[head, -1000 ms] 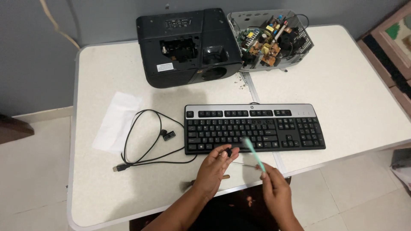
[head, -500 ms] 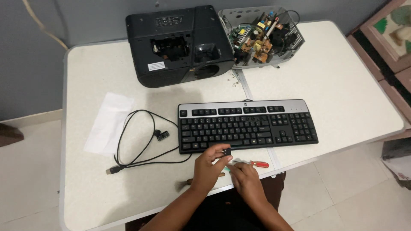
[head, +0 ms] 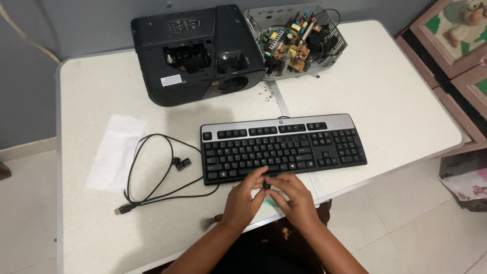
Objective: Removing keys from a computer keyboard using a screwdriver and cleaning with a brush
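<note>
A black and silver keyboard (head: 284, 144) lies across the middle of the white table (head: 395, 101). At its front edge my left hand (head: 242, 202) and my right hand (head: 295, 199) come together, fingertips pinching a small black piece (head: 266, 184) that looks like a keycap. Under my hands lies a pale teal stick-like tool (head: 272, 203), mostly hidden.
A black cable (head: 152, 175) with a plug loops left of the keyboard, beside a white sheet of paper (head: 116, 151). At the back stand a black opened device (head: 198, 50) and a grey chassis with bare circuit boards (head: 299, 38). Small screws (head: 264, 92) lie between them and the keyboard.
My right hand has put down the teal tool it held up and joined my left hand at the small black piece. The view has shifted.
</note>
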